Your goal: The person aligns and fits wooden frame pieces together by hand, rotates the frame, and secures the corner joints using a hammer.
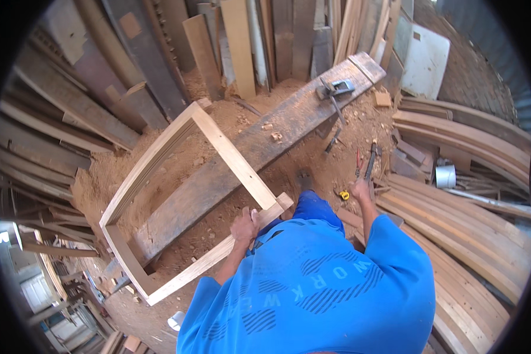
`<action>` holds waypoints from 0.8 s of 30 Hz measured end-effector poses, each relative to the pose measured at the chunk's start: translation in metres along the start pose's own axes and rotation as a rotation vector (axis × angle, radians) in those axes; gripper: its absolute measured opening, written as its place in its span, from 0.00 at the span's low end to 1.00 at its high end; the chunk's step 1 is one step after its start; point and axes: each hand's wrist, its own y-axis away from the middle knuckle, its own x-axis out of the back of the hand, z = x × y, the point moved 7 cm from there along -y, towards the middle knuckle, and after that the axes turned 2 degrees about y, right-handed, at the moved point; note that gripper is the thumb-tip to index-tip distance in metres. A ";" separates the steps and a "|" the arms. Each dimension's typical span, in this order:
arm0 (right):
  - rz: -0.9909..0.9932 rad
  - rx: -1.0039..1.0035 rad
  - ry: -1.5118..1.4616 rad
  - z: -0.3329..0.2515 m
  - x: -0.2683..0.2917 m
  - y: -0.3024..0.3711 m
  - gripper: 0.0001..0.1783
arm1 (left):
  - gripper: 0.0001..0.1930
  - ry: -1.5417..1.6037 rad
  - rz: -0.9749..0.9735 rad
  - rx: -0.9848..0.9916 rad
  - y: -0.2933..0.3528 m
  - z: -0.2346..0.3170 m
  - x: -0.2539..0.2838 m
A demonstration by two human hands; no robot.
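A pale wooden frame (227, 150) with one curved side lies tilted across the long, worn plank bench (209, 183). My left hand (245, 225) is closed round the frame's near rail, close to the corner where a short end sticks out. My right hand (360, 190) is low at my right side, its fingers closed at the lower end of a dark hammer (370, 160). Just left of the hammer is a slim red-handled tool (359, 158). A yellow tape measure (344, 194) lies on the ground beside my right hand.
A metal clamp (335, 88) with a long bar sits at the bench's far end. Boards (238, 47) lean along the back and left. Stacked curved timbers (460, 224) and a white container (445, 176) are at right. Sawdust and shavings (230, 121) cover the ground.
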 end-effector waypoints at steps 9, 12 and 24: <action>-0.123 0.726 0.008 -0.284 -0.025 0.054 0.19 | 0.35 0.292 0.010 0.033 -0.008 -0.014 0.003; -0.137 0.790 0.042 -0.353 0.003 0.055 0.19 | 0.36 0.454 0.169 -0.023 -0.023 -0.013 0.008; -0.194 1.149 0.436 -0.431 -0.001 -0.012 0.22 | 0.39 0.607 0.395 0.259 -0.158 0.031 0.067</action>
